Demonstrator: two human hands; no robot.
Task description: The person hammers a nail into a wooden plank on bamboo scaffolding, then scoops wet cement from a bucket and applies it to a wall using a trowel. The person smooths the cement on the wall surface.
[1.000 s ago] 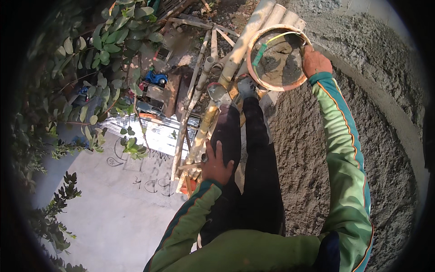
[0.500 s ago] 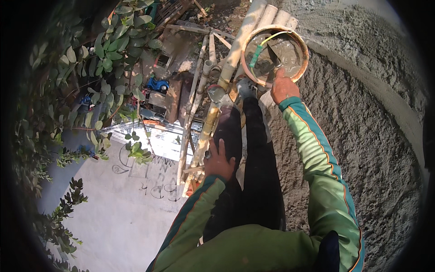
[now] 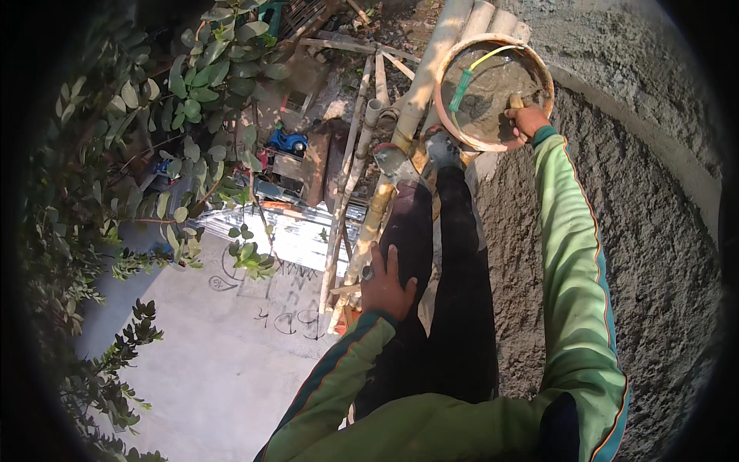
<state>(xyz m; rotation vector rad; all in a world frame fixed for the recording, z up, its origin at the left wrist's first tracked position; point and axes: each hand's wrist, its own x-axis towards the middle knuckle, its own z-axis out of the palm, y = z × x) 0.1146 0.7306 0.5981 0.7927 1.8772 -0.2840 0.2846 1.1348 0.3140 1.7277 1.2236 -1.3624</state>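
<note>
Your right hand grips a wooden handle at the right rim of the mortar bucket, fingers closed round it. Bucket sits on bamboo poles, still well filled. Left hand rests flat on your thigh, fingers spread, empty. Wall beside you already coated.

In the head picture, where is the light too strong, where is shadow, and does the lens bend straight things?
Head view: glare burns out the pale sheet below the scaffold; the leaves at left are partly in shade; the rough plaster wall takes raking sun; the bamboo poles curve from fisheye distortion; corners are black; the right hand at the mortar bucket is sharp.
</note>
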